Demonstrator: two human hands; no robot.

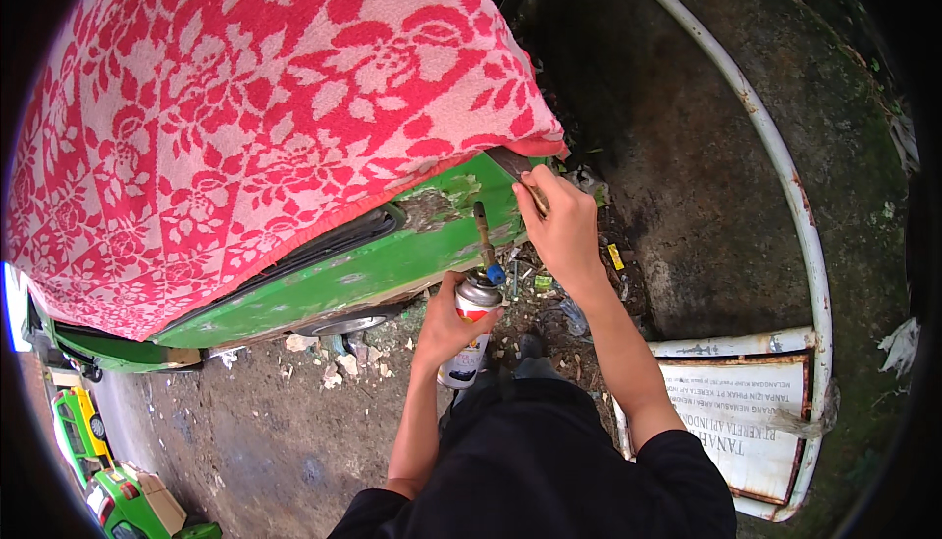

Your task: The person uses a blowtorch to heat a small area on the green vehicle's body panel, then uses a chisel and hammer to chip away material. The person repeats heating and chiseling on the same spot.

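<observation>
Filling both hands (pixel 446 328) (pixel 566 230), torch canister (pixel 480 294) left, flat tool (pixel 510 163) right

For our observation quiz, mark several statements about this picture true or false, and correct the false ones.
1. The left grip holds a gas canister with a torch head. True.
2. The right grip is empty. False: it holds a flat-bladed scraper.
3. The floral blanket is blue. False: it is red and pink.
4. The green car has patches of damaged paint. True.
5. The white sign is on the person's left. False: it is on the right.
</observation>
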